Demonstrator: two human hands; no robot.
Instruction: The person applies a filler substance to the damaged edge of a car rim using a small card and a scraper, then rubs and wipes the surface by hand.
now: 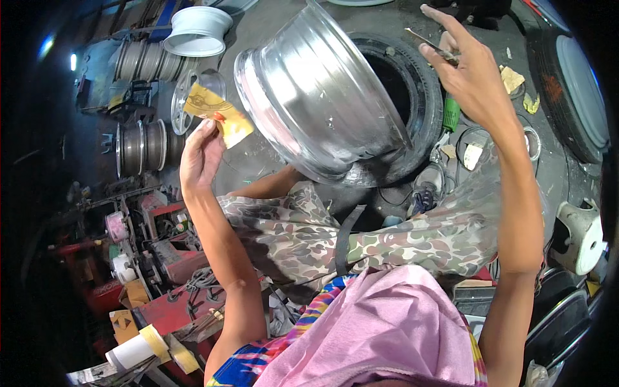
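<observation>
My left hand pinches a yellow, paper-like card between thumb and fingers. On the card sits a small orange-red dab that looks like paste. My right hand is raised to the right of a large silver wheel rim. It grips a thin, narrow tool whose tip points up and left; one finger stretches out past it. The rim stands tilted in front of me, against a black tire lying on the floor. Neither hand touches the rim.
A green-handled tool and cables lie right of the tire, near yellow scraps. Another tire stands far right. More wheels, one a white rim, are at the far left. Red equipment crowds the near left.
</observation>
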